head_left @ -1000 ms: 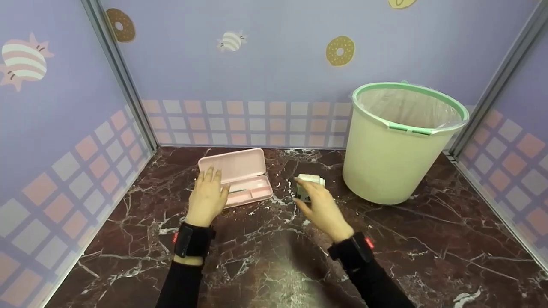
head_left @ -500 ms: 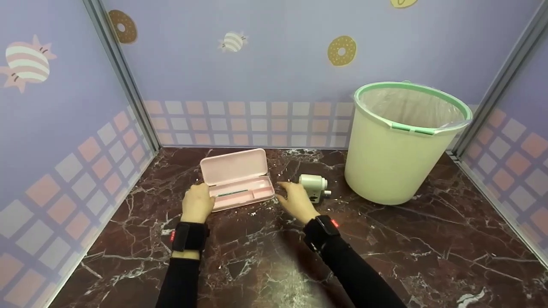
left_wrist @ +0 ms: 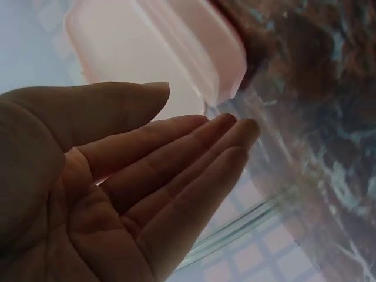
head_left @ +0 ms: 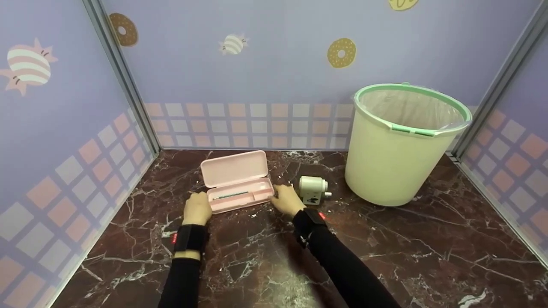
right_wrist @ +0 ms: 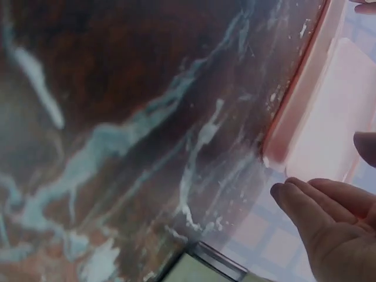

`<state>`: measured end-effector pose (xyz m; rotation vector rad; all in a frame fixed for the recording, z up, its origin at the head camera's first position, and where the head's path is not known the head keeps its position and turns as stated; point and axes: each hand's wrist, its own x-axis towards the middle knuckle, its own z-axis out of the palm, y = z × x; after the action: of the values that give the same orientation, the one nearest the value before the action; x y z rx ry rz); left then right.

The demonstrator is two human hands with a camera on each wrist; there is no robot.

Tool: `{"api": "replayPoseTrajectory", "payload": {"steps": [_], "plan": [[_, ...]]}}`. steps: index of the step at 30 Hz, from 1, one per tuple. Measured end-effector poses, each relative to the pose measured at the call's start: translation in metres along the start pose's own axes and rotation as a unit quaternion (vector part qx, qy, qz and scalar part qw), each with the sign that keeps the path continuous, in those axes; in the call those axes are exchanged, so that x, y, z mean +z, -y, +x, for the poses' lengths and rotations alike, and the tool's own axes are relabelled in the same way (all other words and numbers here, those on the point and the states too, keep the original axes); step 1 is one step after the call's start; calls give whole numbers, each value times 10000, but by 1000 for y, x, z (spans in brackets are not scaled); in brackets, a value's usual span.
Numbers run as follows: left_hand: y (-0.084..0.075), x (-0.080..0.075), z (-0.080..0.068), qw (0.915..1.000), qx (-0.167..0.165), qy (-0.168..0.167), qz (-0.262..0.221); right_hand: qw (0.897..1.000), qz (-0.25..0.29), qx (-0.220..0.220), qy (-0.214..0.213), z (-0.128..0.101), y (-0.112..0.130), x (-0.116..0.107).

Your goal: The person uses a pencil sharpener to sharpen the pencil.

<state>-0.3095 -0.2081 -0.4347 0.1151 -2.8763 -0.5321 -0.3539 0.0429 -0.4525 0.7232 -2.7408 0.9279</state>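
A pink pencil case (head_left: 239,205) lies on the dark marbled tabletop, its lid (head_left: 234,168) raised at the back. Inside, a teal pencil (head_left: 231,195) rests along the long compartment. My left hand (head_left: 197,208) is at the case's left end; in the left wrist view its fingers (left_wrist: 176,170) are fairly straight, tips close by the case's corner. At the right end is my right hand (head_left: 287,200), fingers (right_wrist: 320,202) extended beside the case's edge. Neither hand grips anything. Just right of that hand stands a pale green crank pencil sharpener (head_left: 313,190).
A large pale green bin (head_left: 383,160) with a clear liner stands at the back right. Small pale crumbs are scattered round the case and sharpener. Patterned walls (head_left: 278,64) border the table (head_left: 239,265) at the back and both sides.
My right hand has moved left, from in front of the sharpener to the case's right end. My left hand has drawn back from over the case to its left end.
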Motion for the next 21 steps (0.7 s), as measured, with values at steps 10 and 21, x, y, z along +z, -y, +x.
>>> {"api": "replayPoseTrajectory", "payload": {"steps": [10, 21], "plan": [[3, 13, 1, 9998, 70, -116, 152, 9987, 108, 483, 103, 3, 3, 4], [3, 6, 3, 9976, -538, 171, 396, 9958, 292, 621, -600, 3, -9, 8]]}}
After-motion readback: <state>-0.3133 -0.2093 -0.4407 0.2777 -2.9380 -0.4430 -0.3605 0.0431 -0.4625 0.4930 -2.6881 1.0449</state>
